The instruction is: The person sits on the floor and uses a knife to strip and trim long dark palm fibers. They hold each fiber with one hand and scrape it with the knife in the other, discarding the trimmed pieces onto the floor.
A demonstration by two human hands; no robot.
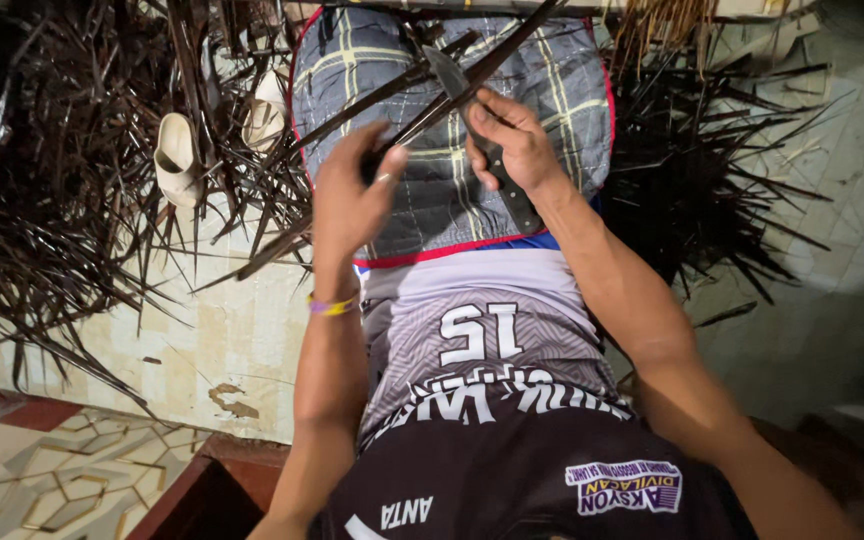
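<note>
A long dark palm leaf strip (422,110) runs diagonally across a grey plaid cloth (552,90) spread over my lap. My left hand (352,190) is closed around the strip near its middle. My right hand (512,135) grips a knife (452,80) with a dark handle, its blade laid against the strip just above the left hand. A yellow and purple band (334,305) circles my left wrist.
Heaps of dark dry palm leaves (62,170) lie on the tiled floor at left, and more leaves (702,170) at right. A pair of pale sandals (178,158) rests among the left heap. A patterned tile step (62,470) lies at lower left.
</note>
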